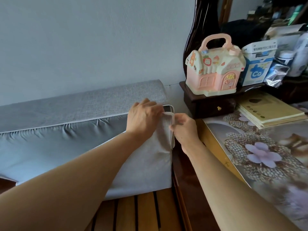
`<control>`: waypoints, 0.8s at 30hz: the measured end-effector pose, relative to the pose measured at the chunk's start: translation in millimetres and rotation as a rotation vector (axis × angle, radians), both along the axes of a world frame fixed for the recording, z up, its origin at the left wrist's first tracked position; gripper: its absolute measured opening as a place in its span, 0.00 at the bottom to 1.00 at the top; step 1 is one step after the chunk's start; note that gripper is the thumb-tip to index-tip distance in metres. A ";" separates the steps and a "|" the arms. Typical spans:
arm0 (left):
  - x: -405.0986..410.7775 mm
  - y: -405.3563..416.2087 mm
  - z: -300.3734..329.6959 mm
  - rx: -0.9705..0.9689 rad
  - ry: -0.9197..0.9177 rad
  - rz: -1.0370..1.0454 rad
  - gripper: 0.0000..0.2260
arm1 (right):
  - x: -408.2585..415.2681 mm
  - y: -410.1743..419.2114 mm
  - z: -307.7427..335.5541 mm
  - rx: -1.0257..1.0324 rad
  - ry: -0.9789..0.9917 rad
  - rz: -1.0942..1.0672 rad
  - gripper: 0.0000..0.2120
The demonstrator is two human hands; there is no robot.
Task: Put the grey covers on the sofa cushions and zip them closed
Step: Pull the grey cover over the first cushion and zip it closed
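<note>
Grey cover [150, 157] sat bunched at cushion [168, 108] corner, pinched by left hand [143, 119] and right hand [185, 127] fingers; zipping step likely, next needs fabric pulled over corner.

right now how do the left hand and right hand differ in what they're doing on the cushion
The left hand lies on top at the cushion's far corner, back of the hand up, fingers pressing the grey cover edge. The right hand sits lower, at the cushion's right side, pinching the fabric along the open seam. The left hand comes across the cushion; the right hand comes from the table side. Both work the same corner, close together.
</note>
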State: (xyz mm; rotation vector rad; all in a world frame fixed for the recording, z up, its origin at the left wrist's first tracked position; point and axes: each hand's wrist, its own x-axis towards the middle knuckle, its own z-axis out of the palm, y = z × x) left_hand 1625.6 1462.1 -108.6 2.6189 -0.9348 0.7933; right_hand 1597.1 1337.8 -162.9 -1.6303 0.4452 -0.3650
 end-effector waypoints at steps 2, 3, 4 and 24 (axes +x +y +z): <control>8.1 -4.1 2.4 0.027 -0.040 -0.008 0.05 | 4.0 -3.0 -3.2 -0.026 -0.043 -0.005 0.12; 11.9 -5.5 3.1 0.014 -0.040 0.000 0.05 | 6.0 -3.8 -4.1 -0.027 -0.060 0.000 0.12; 15.8 -7.3 4.0 -0.010 -0.015 0.001 0.05 | 8.4 -4.9 -5.1 -0.023 -0.074 0.003 0.12; 28.1 -25.0 -8.8 -0.049 -0.007 0.048 0.08 | 16.3 -4.7 -21.6 0.024 -0.285 -0.077 0.08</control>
